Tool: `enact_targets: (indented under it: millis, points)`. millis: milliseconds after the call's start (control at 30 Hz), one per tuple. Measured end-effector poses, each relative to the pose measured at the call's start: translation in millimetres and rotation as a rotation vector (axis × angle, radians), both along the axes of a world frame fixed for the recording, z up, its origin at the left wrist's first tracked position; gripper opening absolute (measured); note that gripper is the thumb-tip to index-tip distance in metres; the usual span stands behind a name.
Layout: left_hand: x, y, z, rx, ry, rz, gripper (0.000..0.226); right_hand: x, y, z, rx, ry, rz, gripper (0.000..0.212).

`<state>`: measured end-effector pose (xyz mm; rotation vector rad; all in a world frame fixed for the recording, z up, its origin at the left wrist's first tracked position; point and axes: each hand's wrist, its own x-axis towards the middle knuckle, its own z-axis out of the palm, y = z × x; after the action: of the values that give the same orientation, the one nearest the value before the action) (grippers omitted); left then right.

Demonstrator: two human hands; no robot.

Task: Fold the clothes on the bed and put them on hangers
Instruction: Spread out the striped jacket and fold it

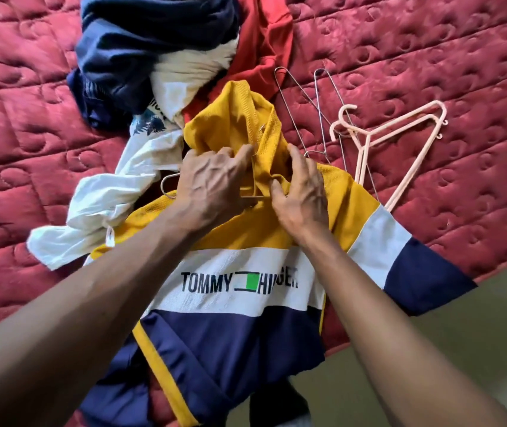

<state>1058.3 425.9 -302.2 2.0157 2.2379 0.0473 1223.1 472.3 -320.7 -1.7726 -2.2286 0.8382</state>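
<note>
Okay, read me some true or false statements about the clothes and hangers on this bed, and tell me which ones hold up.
1. The left hand and right hand both have a grip on the yellow part of the yellow, white and navy striped shirt. True.
2. The pink plastic hangers lie left of that shirt. False: they lie to its right, on the red quilted bedspread.
3. The shirt's printed lettering sits on its white band. True.
4. The pink hangers already carry clothes. False: they are bare.
5. A crumpled navy garment lies in the pile beyond the shirt. True.
</note>
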Motion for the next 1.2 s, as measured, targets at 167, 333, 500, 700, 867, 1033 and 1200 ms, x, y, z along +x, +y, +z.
enact_targets:
  millis: [167, 333, 500, 700, 867, 1033, 1200]
  points:
    - [-19, -37, 15, -0.033, -0.016, 0.213, 0.092, -3, 31, -14, 0.115, -0.118, 0.026, 0.027]
    - [-49, -59, 15, -0.147, -0.394, 0.635, 0.069, 0, 39, -18, 0.098, -0.122, -0.034, 0.024]
    - [-37, -44, 12, 0.036, -0.762, 0.641, 0.026, -13, 5, 13, 0.167, 0.171, 0.327, 0.048]
    - [-25, -29, 25, 0.075, -2.051, 0.869, 0.058, 7, -6, 19, 0.335, 0.171, 0.442, 0.033]
    - [9, -18, -19, 0.029, -1.858, 1.154, 0.024, 19, 6, 18, 0.295, 0.138, 0.402, 0.032]
    - [49, 3, -42, -0.273, -0.596, 0.579, 0.047, 22, 3, 15, 0.272, 0.154, 0.42, 0.025]
    - [43, 13, -44, -0.2, -0.351, 0.34, 0.037, 24, -8, 9, 0.3, 0.108, 0.423, 0.023]
